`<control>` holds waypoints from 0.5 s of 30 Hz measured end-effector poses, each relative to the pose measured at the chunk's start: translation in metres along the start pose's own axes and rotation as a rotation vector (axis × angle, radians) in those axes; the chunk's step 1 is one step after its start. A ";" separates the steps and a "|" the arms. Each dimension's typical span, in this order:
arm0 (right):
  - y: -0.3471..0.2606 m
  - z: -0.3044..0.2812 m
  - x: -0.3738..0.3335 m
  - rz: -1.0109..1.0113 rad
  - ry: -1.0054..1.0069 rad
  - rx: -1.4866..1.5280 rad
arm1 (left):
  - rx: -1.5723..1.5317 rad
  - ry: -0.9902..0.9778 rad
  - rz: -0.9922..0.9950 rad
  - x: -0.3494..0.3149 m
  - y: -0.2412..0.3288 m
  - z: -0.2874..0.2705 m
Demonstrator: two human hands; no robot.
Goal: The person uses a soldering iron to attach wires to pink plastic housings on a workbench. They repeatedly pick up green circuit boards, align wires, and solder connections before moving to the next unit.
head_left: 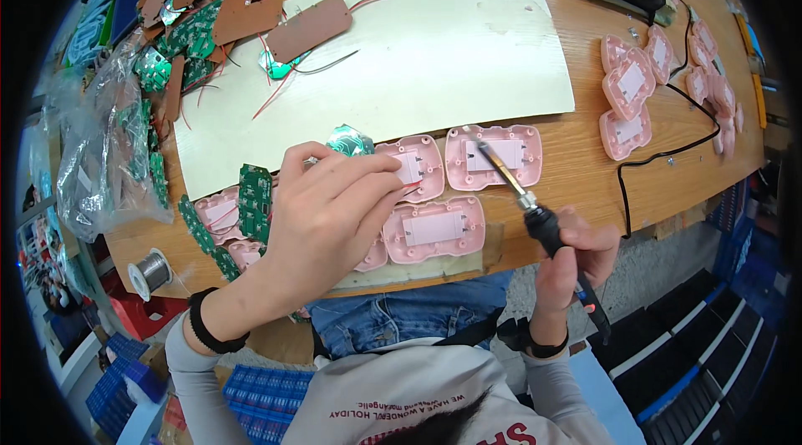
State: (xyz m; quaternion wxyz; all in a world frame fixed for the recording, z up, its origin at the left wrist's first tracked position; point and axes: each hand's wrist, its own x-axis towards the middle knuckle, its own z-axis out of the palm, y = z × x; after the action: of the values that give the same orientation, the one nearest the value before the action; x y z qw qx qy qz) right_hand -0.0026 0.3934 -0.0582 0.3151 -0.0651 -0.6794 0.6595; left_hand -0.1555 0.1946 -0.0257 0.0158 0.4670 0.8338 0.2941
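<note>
My right hand (576, 257) is closed around the handle of a soldering iron (543, 224). The iron's metal tip points up and left, over a pink plastic shell (535, 163) with a pale rectangular compartment. My left hand (334, 203) is curled above the neighbouring pink shells, fingers pinched together. A red wire (409, 188) shows at its fingertips, over an upper pink shell (430, 169). Just beyond the knuckles lies a shiny green circuit board (349, 140). Nearer to me is another open pink shell (434, 230); my left hand partly hides one beside it.
A white board (451, 36) covers the middle of the wooden table. Brown plates (242, 19) and green circuit boards are heaped at far left, beside a clear plastic bag (109, 153). A solder spool (150, 274) stands near left. Pink shells (626, 86) and a black cable (622, 186) lie right.
</note>
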 end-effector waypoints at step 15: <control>-0.006 0.010 0.013 -0.033 -0.131 -0.273 | 0.141 -0.001 0.010 0.008 -0.002 0.011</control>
State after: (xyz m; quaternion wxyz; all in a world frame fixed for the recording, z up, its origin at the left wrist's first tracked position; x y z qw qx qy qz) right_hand -0.0160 0.3910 -0.0476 0.2690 -0.0532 -0.7827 0.5587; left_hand -0.1585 0.2053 -0.0334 -0.0180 0.4712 0.8500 0.2346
